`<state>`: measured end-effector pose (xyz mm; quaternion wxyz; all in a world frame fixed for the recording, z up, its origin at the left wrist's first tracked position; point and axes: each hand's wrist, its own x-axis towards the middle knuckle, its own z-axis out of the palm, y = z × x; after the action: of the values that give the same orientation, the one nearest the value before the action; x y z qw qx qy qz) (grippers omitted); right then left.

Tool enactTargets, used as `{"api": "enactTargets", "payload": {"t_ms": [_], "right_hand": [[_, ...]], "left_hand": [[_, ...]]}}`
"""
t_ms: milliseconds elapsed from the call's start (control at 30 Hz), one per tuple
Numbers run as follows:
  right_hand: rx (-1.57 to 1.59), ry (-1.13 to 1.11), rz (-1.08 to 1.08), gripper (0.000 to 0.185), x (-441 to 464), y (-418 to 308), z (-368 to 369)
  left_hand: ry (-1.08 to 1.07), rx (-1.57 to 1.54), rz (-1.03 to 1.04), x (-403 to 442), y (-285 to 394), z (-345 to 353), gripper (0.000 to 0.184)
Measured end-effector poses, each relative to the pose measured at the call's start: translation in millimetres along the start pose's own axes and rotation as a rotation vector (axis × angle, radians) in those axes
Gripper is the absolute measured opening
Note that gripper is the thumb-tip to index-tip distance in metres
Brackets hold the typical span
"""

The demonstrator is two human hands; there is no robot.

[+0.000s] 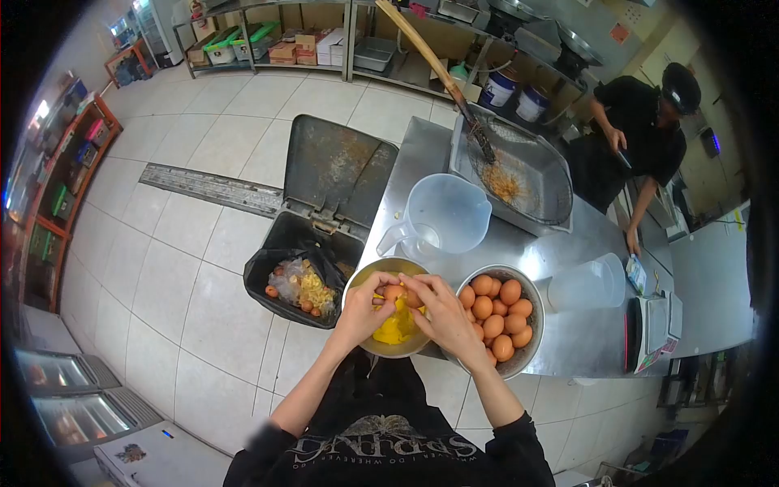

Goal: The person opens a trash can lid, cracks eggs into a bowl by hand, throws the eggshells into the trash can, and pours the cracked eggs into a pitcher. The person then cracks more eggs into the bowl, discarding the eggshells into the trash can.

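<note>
My left hand (pixel 363 311) and my right hand (pixel 445 315) meet over a metal bowl (pixel 393 351). Between them is a cracked brown egg, its shell parted. My left fingers are closed on one piece of eggshell (pixel 394 292); my right fingers pinch the other piece of eggshell (pixel 413 299). Below lies bright yellow egg (pixel 396 326) in the bowl. Just right of my right hand, a second metal bowl (pixel 536 342) holds several whole brown eggs (pixel 503 347).
An open bin (pixel 280 304) with food scraps and shells stands left of the steel table (pixel 531 253). A clear plastic jug (pixel 446 215), a deep tray (pixel 552 213) with a wooden-handled tool (pixel 438 69), and a plastic container (pixel 591 282) are on the table. A co-worker (pixel 637 134) stands far right.
</note>
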<state>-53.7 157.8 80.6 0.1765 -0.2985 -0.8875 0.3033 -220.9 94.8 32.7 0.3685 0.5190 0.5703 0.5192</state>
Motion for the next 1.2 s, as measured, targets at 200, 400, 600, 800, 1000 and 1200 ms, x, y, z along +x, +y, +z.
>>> {"api": "enactTargets", "payload": {"t_ms": [200, 400, 600, 800, 1000, 1200], "right_hand": [[0.230, 0.137, 0.088, 0.050, 7.7, -11.6, -6.3], [0.303, 0.260, -0.031, 0.040, 22.7, -33.0, -3.2], [0.517, 0.422, 0.348, 0.040, -11.9, 3.0, -13.3], [-0.008, 0.038, 0.295, 0.025, -10.7, 0.1, 16.4], [-0.355, -0.229, 0.175, 0.030, 10.4, 10.3, 63.8], [-0.589, -0.339, 0.143, 0.031, 16.8, 19.2, 80.9]], "left_hand": [[-0.024, -0.200, 0.032, 2.1, -6.0, -2.8, 0.034], [0.032, -0.233, -0.090, -4.4, 41.7, -28.5, 0.046], [0.318, 0.116, -0.221, -23.1, -52.9, -103.6, 0.051], [0.535, 0.668, -0.513, -45.1, -142.2, -90.0, 0.071], [0.630, 0.633, -0.473, -74.2, -166.4, -66.5, 0.058], [0.641, 0.478, -0.511, -88.7, -173.8, -60.1, 0.057]]}}
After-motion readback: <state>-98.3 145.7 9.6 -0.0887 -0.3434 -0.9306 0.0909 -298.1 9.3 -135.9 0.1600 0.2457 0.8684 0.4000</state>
